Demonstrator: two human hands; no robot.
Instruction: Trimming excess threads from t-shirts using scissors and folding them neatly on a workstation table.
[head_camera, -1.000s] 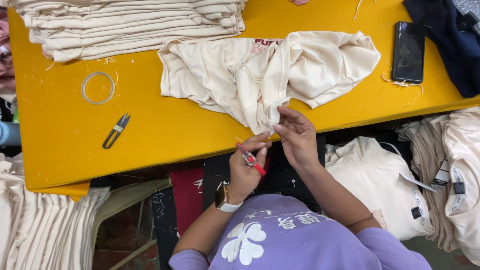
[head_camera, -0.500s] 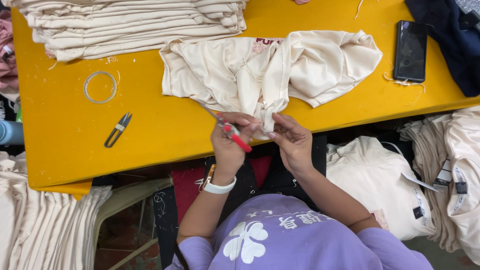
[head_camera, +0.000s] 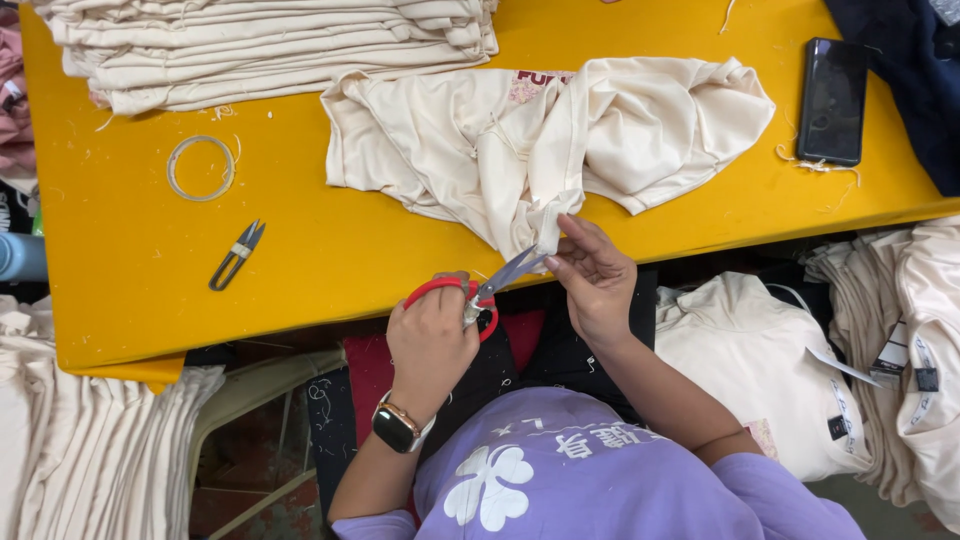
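L hand (head_camera: 432, 338) gripped red-handled scissors (head_camera: 478, 291), fingers curled thru the loops, blades slightly parted w/ tips at the bottom edge of a cream garment (head_camera: 545, 140). R hand (head_camera: 597, 280) pinched that same hanging edge btwn thumb & fingertips, just beside the blade tips, other fingers loosely bent. Garment lay bunched on the yellow table (head_camera: 330, 250), its lower fold drooping over the near edge toward the person; a pink print showed near its top. Smartwatch (head_camera: 397, 427) on the L wrist. Person wore a purple top (head_camera: 590, 470) w/ a white clover shape. On the table, left of the garment: small thread snips (head_camera: 236, 255) & a thin ring of tape (head_camera: 200, 167), well apart from the hands. Stack of folded cream garments (head_camera: 270, 45) sat at the far side, touching nothing in hand. Black phone (head_camera: 832, 100) lay at the right end, beside dark fabric (head_camera: 900, 70). More cream garments piled below the table at right (head_camera: 790, 360) & left (head_camera: 70, 440).
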